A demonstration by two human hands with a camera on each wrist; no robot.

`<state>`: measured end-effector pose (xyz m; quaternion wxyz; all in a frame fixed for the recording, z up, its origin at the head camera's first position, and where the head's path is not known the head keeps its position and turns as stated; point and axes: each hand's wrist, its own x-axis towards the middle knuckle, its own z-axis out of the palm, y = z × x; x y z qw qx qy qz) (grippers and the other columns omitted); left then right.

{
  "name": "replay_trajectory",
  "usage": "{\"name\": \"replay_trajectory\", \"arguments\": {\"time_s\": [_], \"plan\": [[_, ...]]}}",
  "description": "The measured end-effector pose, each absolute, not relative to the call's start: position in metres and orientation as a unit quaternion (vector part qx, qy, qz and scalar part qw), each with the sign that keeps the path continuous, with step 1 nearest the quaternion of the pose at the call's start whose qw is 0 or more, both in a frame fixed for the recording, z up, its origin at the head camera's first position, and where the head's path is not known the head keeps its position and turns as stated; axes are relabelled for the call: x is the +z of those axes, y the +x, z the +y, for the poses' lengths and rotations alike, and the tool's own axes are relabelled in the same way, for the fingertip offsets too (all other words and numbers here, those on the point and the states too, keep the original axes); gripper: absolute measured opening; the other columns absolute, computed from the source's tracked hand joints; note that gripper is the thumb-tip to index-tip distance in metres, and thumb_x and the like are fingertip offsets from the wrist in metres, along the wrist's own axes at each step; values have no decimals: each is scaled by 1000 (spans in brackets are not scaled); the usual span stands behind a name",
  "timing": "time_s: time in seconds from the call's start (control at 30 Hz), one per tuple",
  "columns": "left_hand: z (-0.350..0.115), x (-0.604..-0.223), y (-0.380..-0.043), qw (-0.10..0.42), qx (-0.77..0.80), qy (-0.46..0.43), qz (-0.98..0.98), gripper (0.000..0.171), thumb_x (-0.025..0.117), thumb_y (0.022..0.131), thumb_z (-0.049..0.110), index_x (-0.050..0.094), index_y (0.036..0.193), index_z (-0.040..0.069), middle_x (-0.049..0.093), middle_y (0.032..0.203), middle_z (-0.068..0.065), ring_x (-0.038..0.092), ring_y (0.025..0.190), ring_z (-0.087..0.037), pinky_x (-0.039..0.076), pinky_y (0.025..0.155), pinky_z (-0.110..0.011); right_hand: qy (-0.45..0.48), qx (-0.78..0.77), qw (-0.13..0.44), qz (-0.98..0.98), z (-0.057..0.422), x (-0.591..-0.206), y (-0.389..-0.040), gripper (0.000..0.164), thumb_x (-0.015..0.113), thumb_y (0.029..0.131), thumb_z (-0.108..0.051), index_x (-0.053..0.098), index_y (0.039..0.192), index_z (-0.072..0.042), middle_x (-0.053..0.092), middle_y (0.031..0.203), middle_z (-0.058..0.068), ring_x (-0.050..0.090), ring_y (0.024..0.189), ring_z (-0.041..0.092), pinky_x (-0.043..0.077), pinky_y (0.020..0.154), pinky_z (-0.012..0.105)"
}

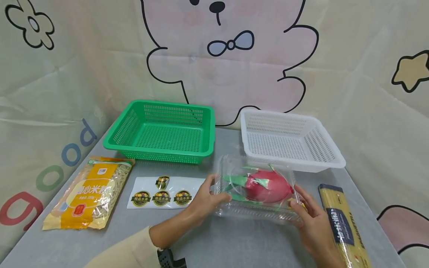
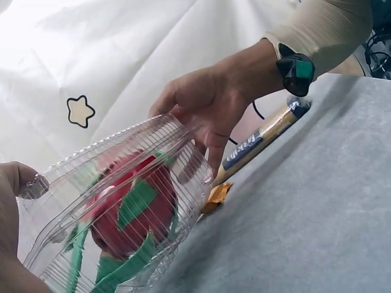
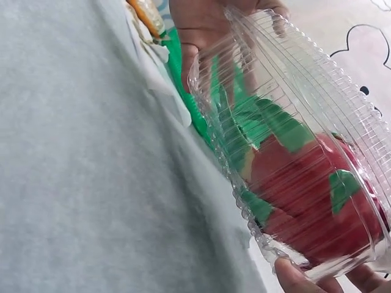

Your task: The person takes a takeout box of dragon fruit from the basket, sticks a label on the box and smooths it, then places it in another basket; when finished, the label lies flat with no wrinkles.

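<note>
A clear plastic clamshell box [image 1: 222,208] with ribbed sides is held between both hands over the front middle of the table. Inside it lies a red dragon fruit [image 1: 268,186] with green leafy scales. My left hand [image 1: 206,201] grips the box's left end, thumb on the near side. At the right end, my right hand [image 1: 313,221] holds the box with thumb and fingers. In the left wrist view, the right hand's fingers [image 2: 215,149] wrap that end. A small orange packet [image 2: 217,196] shows just below them, partly hidden by the box.
Behind stand a green basket [image 1: 157,152] and a white basket [image 1: 288,160]. A bag of noodles [image 1: 88,193] lies at left beside a white sheet of round stickers [image 1: 161,197]. A long pack of pasta [image 1: 343,227] lies at right, on the grey table [image 1: 231,242].
</note>
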<state>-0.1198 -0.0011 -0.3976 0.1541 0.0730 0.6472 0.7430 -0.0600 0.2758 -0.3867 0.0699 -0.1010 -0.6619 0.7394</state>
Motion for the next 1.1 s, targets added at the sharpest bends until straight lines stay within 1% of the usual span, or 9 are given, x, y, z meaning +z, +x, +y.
{"name": "replay_trajectory", "arguments": {"time_s": [0.13,0.23,0.37,0.4,0.47,0.63,0.83,1.0,1.1], "plan": [[-2,-403,-118,158,740,74,649,67,71,78,10,41,137,7,41,130,-15,59,91,-25,52,72,-37,-112,725,63,-677,273,-391,-59,57,59,97,-12,36,150,-9,36,137,4,54,105,11,52,79,26],[-4,-407,-117,162,739,72,650,66,71,78,9,41,137,7,41,131,-15,60,89,-24,52,70,-37,-108,721,59,-681,272,-395,-58,57,59,97,-12,37,149,-8,32,139,7,53,104,12,53,79,28],[-6,-412,-117,170,734,70,654,67,71,79,10,40,137,6,40,133,-15,59,92,-25,51,71,-36,-107,721,55,-682,271,-400,-57,56,60,97,-11,38,148,-7,34,135,10,55,101,13,54,77,29],[-6,-412,-117,171,732,70,655,66,71,79,11,39,137,6,40,133,-15,59,92,-25,51,71,-36,-108,722,53,-681,272,-401,-57,56,60,97,-12,37,149,-7,34,136,8,55,102,12,53,77,29],[-7,-414,-117,173,730,70,657,67,71,80,11,39,138,5,40,132,-15,59,92,-25,51,72,-36,-105,727,54,-676,271,-404,-56,56,59,97,-10,38,148,-6,37,134,9,56,102,12,54,77,29],[-8,-416,-116,172,725,61,665,69,71,78,10,38,138,3,42,131,-16,58,87,-22,51,70,-34,-99,738,55,-665,270,-410,-56,55,57,98,-9,36,148,-4,36,138,5,54,107,10,53,77,27],[-10,-417,-115,175,727,57,661,70,70,77,7,37,139,1,43,131,-15,58,81,-20,51,66,-33,-128,724,49,-676,266,-412,-57,58,60,97,-13,36,149,-8,33,141,2,50,110,13,52,80,26],[-11,-419,-115,178,728,50,660,71,70,77,8,37,140,1,41,134,-15,57,85,-20,51,68,-34,-132,711,50,-689,263,-413,-56,57,60,97,-15,37,150,-11,31,143,2,47,112,17,52,80,26],[-12,-420,-114,177,728,46,660,73,70,76,7,36,140,0,42,133,-16,57,87,-21,51,69,-35,-131,708,48,-692,262,-414,-56,57,59,98,-16,37,150,-12,29,145,2,45,113,18,52,80,26]]}}
